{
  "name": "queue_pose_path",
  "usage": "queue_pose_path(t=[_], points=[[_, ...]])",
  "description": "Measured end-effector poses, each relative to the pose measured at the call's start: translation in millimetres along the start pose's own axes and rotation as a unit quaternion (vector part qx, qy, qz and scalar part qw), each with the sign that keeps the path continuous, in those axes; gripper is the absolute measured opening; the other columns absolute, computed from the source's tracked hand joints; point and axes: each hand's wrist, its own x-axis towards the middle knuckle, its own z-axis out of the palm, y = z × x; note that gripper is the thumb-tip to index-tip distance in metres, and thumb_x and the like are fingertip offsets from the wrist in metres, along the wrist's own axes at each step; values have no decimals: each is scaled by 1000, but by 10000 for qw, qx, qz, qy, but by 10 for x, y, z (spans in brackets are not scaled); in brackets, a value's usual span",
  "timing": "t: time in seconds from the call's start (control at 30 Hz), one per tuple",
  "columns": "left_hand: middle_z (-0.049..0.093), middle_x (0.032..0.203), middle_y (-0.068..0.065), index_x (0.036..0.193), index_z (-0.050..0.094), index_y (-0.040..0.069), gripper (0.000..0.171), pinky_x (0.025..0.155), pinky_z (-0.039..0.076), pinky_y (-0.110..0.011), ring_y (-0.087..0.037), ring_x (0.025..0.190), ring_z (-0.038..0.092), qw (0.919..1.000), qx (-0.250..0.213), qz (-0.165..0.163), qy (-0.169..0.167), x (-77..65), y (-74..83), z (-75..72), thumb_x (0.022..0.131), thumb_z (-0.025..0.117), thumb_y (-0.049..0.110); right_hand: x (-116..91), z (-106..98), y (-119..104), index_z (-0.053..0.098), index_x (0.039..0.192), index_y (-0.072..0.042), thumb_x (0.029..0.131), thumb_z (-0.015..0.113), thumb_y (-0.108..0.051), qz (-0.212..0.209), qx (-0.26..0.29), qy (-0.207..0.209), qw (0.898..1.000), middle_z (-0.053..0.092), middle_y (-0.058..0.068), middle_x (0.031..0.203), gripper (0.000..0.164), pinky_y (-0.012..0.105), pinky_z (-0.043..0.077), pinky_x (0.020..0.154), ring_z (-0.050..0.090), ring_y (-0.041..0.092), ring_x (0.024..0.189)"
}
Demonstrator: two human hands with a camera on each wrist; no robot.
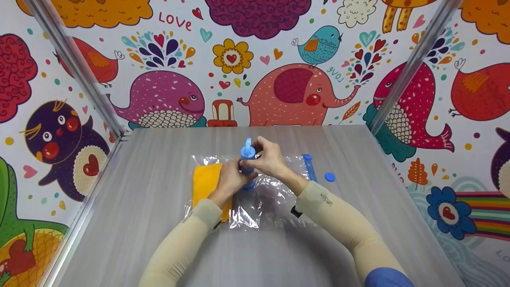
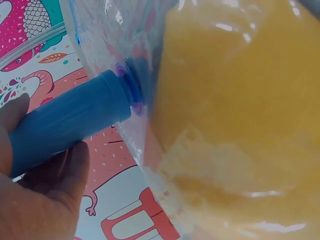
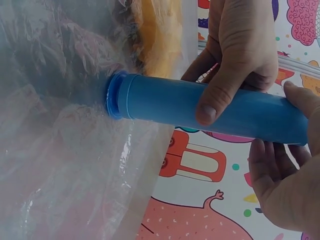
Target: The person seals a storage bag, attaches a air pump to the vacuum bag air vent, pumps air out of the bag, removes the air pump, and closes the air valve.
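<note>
- At mid-frame, the left hand and right hand clamp the blue pump, upright on the clear bag.
- Seemingly done: yellow cloth bagged, blue cap off, right of it on the worktop.
- Apparently left: bag unflattened, cap unfitted.

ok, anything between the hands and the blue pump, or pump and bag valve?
Nothing visible. Left hand and right hand both grip the blue pump directly; nothing shows between its end and the blue valve on the bag. The blue disc lies aside, right of the bag.
</note>
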Motion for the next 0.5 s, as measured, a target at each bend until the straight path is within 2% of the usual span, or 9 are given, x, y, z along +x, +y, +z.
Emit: queue_pose_path(t=[0.23, 0.5], points=[[83, 131, -18, 135, 76, 7, 52, 112, 64, -55, -38, 120, 81, 9996, -157, -135, -182, 9, 23, 2, 90, 94, 25, 9, -73, 35, 76, 122, -7, 81, 104, -30, 291, 66, -361, 9989, 83, 14, 118, 55, 42, 70, 96, 81, 33, 109], [85, 118, -18, 124, 78, 4, 44, 105, 66, -53, -36, 108, 80, 9996, 124, -151, -223, 29, 14, -4, 86, 91, 22, 39, -135, 48, 76, 131, 0, 81, 102, -24, 263, 197, -676, 9972, 83, 19, 124, 61, 46, 70, 100, 82, 38, 115]])
